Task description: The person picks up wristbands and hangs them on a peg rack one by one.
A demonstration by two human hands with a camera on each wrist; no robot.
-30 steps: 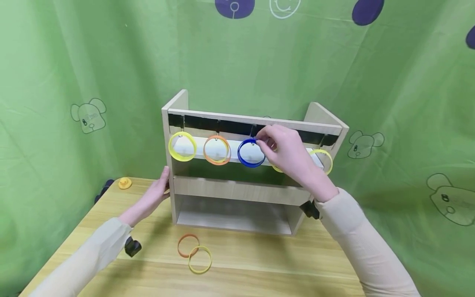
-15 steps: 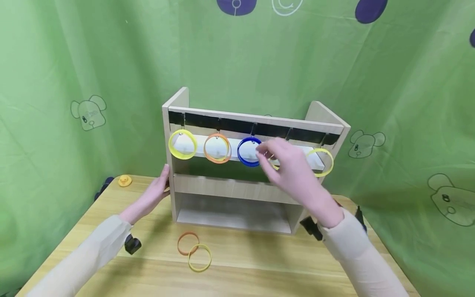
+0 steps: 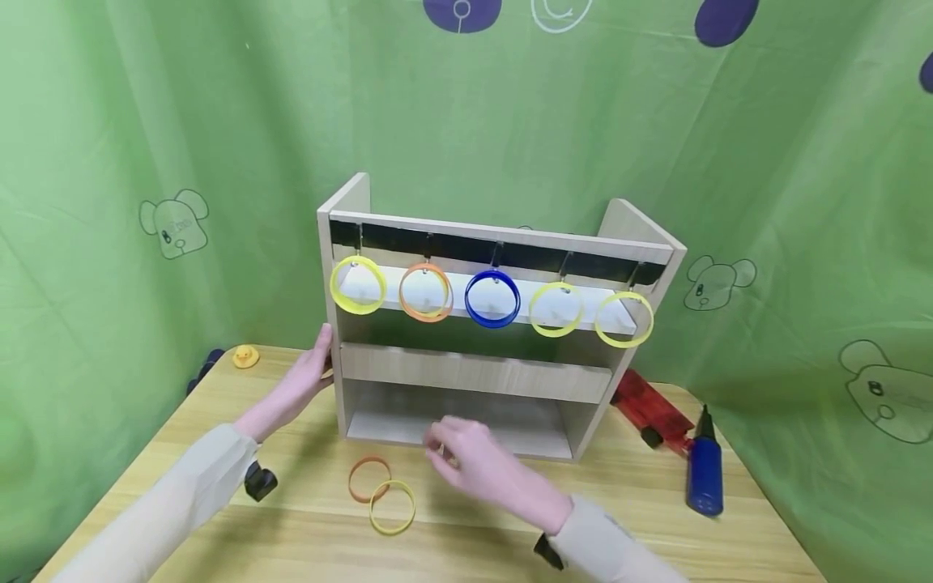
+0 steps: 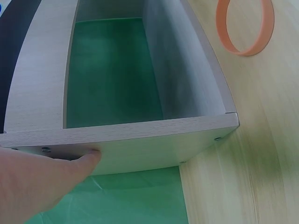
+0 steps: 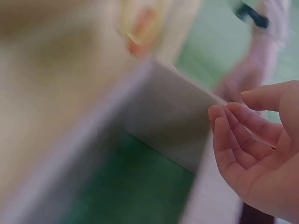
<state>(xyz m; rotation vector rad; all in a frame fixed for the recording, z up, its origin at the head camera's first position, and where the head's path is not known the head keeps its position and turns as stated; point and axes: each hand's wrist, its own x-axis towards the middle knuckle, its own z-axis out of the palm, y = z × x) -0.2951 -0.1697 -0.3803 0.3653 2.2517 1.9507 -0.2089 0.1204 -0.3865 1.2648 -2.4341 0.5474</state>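
Note:
My left hand (image 3: pixel 302 380) rests against the outer left side of a pale wooden shelf (image 3: pixel 474 371), its thumb lying on the panel. From hooks on the shelf's black strip hang a yellow ring (image 3: pixel 357 309) at the left, an orange ring (image 3: pixel 426 319) overlapping a yellow one, a blue ring (image 3: pixel 492 324), and two more yellow rings at the right. My right hand (image 3: pixel 484 468) hovers before the shelf's lower opening, fingers loosely bent and holding nothing. To its left on the table, an orange ring (image 3: pixel 351 481) is partly overlapped by a yellow ring (image 3: pixel 394 533).
A yellow toy duck (image 3: pixel 245 356) sits at the table's far left corner. Right of the shelf lie a red toy vehicle (image 3: pixel 652 409) and a blue bottle-shaped thing with a dark pointed tip (image 3: pixel 705 478). A green curtain (image 3: pixel 466 105) hangs behind the table.
My right hand has left the blue ring on its hook and moved down and left toward the rings on the table. My left hand stays on the shelf's side.

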